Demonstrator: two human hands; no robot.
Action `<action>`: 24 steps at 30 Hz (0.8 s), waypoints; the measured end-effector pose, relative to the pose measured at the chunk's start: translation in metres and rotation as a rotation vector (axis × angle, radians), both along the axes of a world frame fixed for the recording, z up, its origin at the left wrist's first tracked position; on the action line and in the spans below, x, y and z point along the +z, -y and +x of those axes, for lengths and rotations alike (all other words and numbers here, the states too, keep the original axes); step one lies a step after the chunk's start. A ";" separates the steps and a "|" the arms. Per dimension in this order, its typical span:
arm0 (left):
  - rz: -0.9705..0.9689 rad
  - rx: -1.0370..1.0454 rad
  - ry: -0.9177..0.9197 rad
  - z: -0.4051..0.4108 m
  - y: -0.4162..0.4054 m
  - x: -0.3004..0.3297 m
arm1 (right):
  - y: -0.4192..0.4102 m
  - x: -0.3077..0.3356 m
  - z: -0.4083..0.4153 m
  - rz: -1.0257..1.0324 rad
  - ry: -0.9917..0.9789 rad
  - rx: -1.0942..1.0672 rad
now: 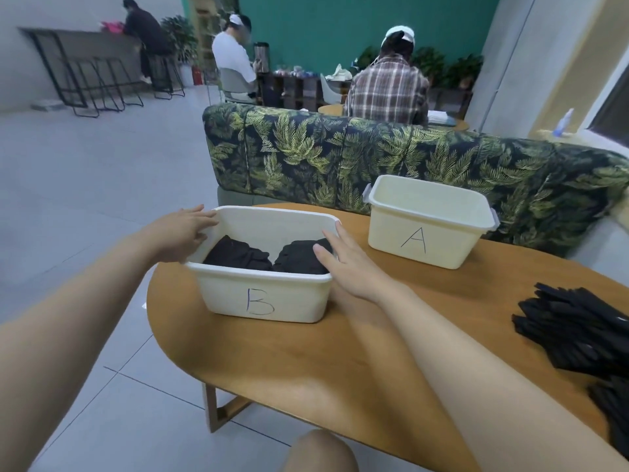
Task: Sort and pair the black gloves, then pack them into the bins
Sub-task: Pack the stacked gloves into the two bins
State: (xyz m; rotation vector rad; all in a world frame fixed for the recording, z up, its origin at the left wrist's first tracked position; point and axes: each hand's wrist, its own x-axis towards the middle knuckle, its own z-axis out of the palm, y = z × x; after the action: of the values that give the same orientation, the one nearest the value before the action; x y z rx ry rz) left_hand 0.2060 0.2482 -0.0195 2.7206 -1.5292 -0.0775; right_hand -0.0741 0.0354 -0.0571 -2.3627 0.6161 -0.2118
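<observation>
Legible marks, two only. Near cream bin [265, 294]: single handwritten letter "B" on its front wall, dark pen. Far cream bin [422, 240]: handwritten "A" on its front wall. No other text readable.

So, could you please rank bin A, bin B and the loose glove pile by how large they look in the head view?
1. Bin B, though it sits nearer the camera.
2. Bin A, likely the same size really.
Glove pile: cut off at the frame edge, so unranked.
</observation>
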 end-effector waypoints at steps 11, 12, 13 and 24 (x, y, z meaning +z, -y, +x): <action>-0.243 -0.423 -0.109 -0.158 0.223 0.020 | 0.162 0.006 -0.082 -0.463 0.002 -0.324; -0.232 -0.425 -0.137 -0.167 0.245 0.019 | 0.176 0.007 -0.089 -0.489 -0.016 -0.348; -0.207 -0.412 -0.159 -0.172 0.266 0.015 | 0.188 0.008 -0.095 -0.520 -0.041 -0.356; -0.098 -0.443 -0.017 -0.175 0.337 -0.002 | 0.226 0.005 -0.138 -0.515 -0.077 -0.313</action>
State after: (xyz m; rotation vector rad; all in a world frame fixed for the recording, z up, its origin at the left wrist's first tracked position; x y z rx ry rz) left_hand 0.0313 -0.0883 -0.0220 2.2547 -2.0387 -0.0305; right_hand -0.2122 -0.1909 -0.0519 -2.7601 1.0750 -0.4670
